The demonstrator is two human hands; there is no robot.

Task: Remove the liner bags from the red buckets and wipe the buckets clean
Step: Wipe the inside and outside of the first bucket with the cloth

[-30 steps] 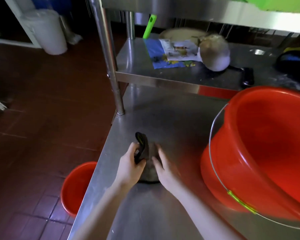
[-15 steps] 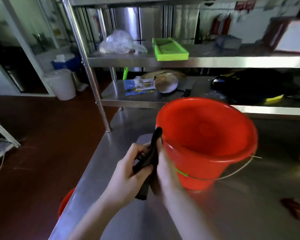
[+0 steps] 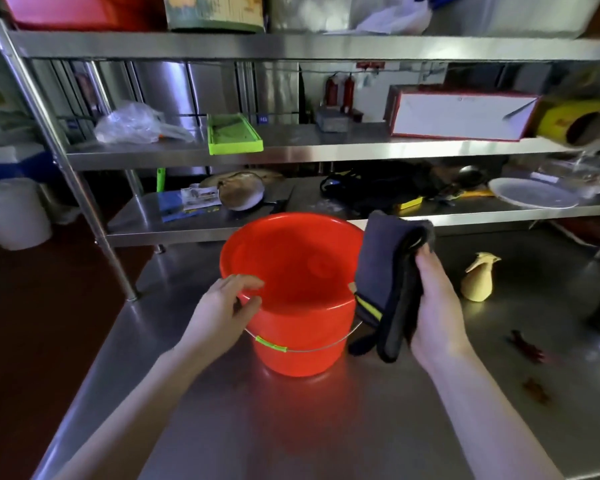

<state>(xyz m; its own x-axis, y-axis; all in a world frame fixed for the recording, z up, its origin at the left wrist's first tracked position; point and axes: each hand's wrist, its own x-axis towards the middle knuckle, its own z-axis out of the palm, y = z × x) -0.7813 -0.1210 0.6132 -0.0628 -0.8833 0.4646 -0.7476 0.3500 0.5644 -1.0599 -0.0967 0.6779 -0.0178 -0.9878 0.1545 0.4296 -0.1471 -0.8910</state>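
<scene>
A red bucket (image 3: 291,271) stands upright on the steel table (image 3: 291,427), with no liner visible inside and its wire handle hanging down in front. My left hand (image 3: 222,313) grips the bucket's near-left rim, fingers over the edge and thumb outside. My right hand (image 3: 433,306) holds a folded dark grey cloth (image 3: 381,282) upright just right of the bucket, above the table. The cloth covers part of the bucket's right rim.
A yellowish crumpled object (image 3: 478,278) and dark red scraps (image 3: 527,348) lie on the table to the right. Steel shelves (image 3: 326,147) behind hold a green tray (image 3: 234,133), a plastic bag (image 3: 132,124), a white box (image 3: 458,114) and a plate (image 3: 530,194). The floor drops off at left.
The view lifted from the table corner to the bucket. Both hands held the cloth together; now my left hand has moved to the bucket rim and my right hand alone holds the cloth.
</scene>
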